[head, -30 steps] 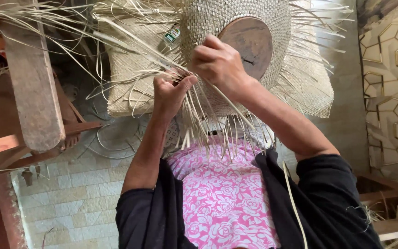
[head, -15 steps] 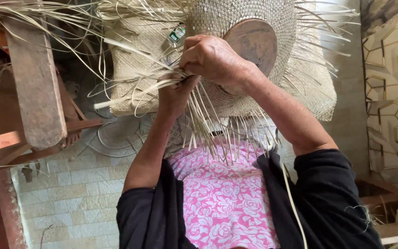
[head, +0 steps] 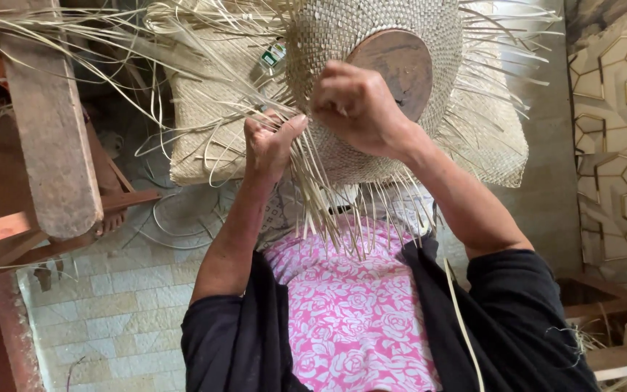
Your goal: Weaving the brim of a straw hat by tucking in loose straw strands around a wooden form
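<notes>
- The woven straw hat [head: 371, 94] sits upside-down over a round wooden block [head: 395, 69] at about twelve o'clock in the view, its unfinished edge bristling with loose straw strips [head: 342, 210] that hang toward six o'clock.
- The right hand [head: 357, 109] is closed in a fist against the hat's woven side, just at seven o'clock of the wooden block; it appears to pinch strips, though which ones I cannot tell.
- The left hand [head: 270, 141] is at nine o'clock of the right one, nearly touching it, fingers curled shut around a few strips at the hat's edge, thumb up.
- A second ago the right hand lay higher on the hat with its fingers looser; it has since clenched and drawn in beside the left, so both now pinch at the same spot on the rim, which reads as a strand being pulled tight in the weave.
- A flat woven mat [head: 205, 138] lies behind the hat at nine o'clock, and a wooden plank [head: 48, 123] stands at ten o'clock.
- Below, the pink flowered dress [head: 350, 312] covers the lap over a tiled floor [head: 103, 305].
</notes>
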